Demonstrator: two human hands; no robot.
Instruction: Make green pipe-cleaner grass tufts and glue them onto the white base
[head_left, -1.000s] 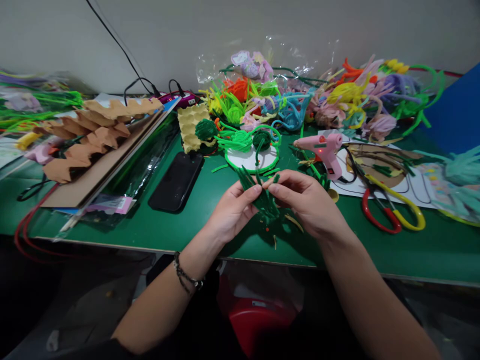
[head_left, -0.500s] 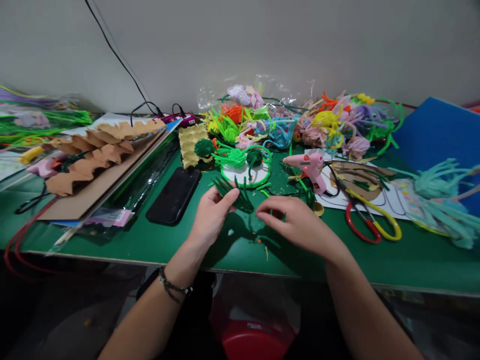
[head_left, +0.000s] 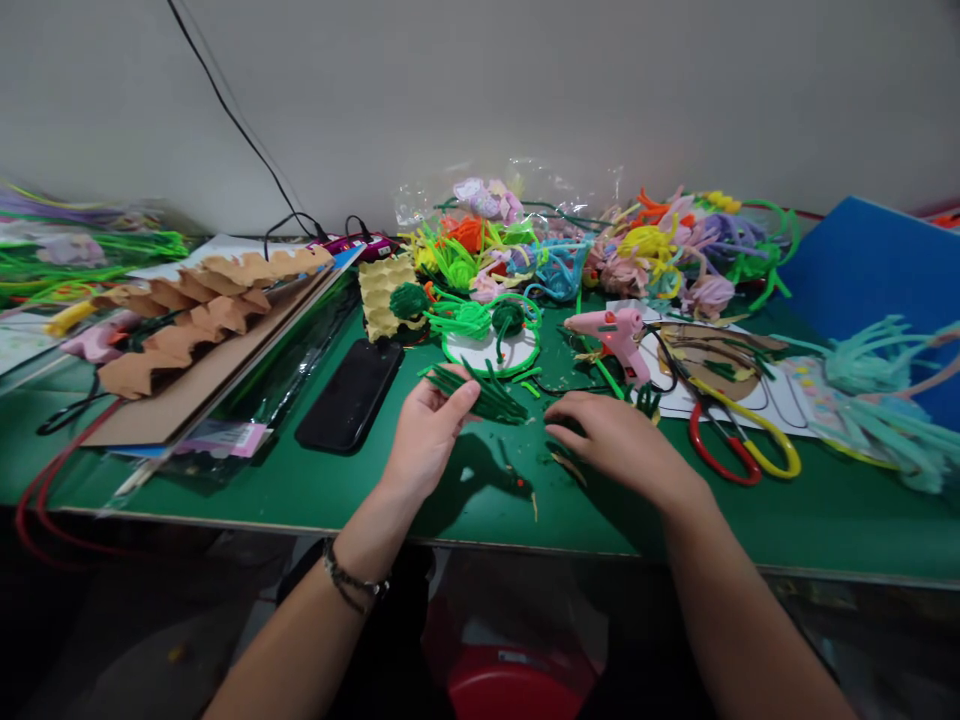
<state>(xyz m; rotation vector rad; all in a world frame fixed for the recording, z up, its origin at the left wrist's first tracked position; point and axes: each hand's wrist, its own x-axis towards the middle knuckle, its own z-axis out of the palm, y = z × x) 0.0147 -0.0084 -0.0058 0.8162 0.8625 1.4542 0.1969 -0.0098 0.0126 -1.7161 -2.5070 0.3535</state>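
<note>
My left hand [head_left: 435, 425] is closed on a bunch of dark green pipe cleaners [head_left: 491, 395], thumb on top, with the strands pointing right. Just right of their ends is my right hand [head_left: 611, 440], its fingers bent and the thumb a little apart; I see nothing between them. A thin tan strip [head_left: 568, 465] shows beneath that hand. Behind the bunch lies a white disc [head_left: 480, 352] edged in green, bearing green pipe-cleaner shapes [head_left: 465, 320]. A pink glue gun [head_left: 615, 335] lies beyond my right hand.
Red-and-yellow scissors [head_left: 742, 440] lie right of my right hand. A black phone [head_left: 350, 395] is left of my left hand. Folded cardboard [head_left: 180, 340] fills the left side, and colourful pipe-cleaner pieces [head_left: 555, 265] pile up along the wall. Scraps dot the green table [head_left: 480, 520].
The green bunch has swung flatter and reaches further right. My right hand has moved slightly right, away from it, and the tan strip now shows below that hand.
</note>
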